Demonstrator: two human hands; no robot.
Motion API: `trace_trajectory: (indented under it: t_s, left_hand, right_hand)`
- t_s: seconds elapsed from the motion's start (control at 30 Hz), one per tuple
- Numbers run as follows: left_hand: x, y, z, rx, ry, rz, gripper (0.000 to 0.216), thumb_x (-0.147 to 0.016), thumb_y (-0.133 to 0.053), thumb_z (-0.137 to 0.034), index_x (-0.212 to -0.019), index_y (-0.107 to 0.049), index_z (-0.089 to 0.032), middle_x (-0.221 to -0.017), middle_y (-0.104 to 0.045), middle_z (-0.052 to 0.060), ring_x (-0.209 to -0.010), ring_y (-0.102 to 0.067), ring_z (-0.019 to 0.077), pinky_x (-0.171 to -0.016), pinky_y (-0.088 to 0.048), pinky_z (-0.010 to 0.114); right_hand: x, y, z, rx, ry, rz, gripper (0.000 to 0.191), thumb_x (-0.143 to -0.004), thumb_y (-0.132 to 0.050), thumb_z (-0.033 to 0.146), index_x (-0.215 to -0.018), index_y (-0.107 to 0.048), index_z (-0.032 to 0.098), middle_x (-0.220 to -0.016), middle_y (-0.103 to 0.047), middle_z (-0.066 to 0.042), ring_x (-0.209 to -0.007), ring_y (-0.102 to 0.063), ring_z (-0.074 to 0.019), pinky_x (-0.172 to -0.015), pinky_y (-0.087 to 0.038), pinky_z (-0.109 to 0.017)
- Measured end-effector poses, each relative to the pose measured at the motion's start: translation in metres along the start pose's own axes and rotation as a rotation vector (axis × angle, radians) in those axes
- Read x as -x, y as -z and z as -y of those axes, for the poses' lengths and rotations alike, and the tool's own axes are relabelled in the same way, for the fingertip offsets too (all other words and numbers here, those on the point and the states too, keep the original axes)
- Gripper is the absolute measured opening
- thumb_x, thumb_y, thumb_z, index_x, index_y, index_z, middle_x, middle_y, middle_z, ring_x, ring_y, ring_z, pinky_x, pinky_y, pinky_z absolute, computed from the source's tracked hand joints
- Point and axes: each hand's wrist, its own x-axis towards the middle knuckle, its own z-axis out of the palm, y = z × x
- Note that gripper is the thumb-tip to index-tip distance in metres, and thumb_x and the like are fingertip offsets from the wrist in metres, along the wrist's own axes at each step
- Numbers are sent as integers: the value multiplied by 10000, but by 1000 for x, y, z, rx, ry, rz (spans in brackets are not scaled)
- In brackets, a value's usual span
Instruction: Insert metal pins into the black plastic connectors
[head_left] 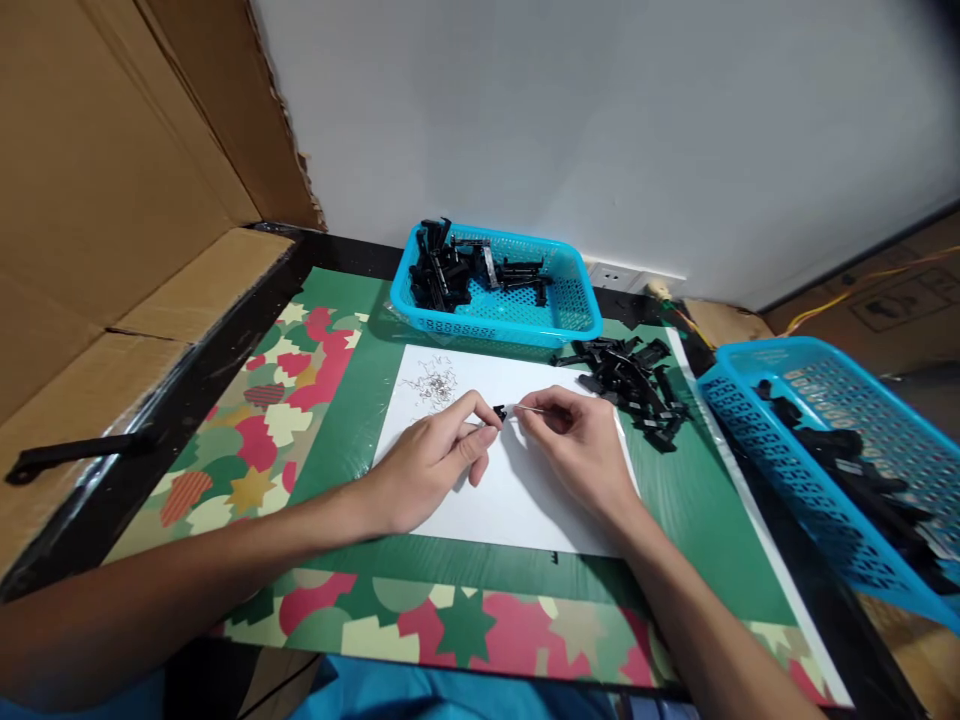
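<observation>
My left hand (442,450) pinches a small black plastic part (500,411) between thumb and forefinger. Close on its right, my right hand (577,435) is closed on a thin metal piece (531,408), whose tip points toward the black part. Whether the two touch is too small to tell. Both hands are over a white sheet (510,510). Toward the sheet's far left lies a scattered heap of tiny thin wire-like pieces (437,385). Just past my right hand is a pile of black plastic parts (634,380).
A blue basket (502,332) with black parts stands at the back by the wall. Another blue basket (795,480) holding black parts is at the right. Cardboard (112,150) rises on the left. A small black piece (554,558) lies near the sheet's front edge on the green mat (697,540).
</observation>
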Motion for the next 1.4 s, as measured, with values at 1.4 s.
trace_trajectory:
  t_s: [1.4]
  left_hand:
    - [5, 1, -7, -134, 31, 35, 323, -1167, -390, -530, -1165, -545, -247, -780, -693, -31, -658, -594, 163, -682, -403, 309]
  right_hand:
    - [-8, 3, 6, 122, 91, 100, 139, -929, -724, 259, -896, -848, 206, -886, -832, -67, -762, -711, -228, -706, -517, -355]
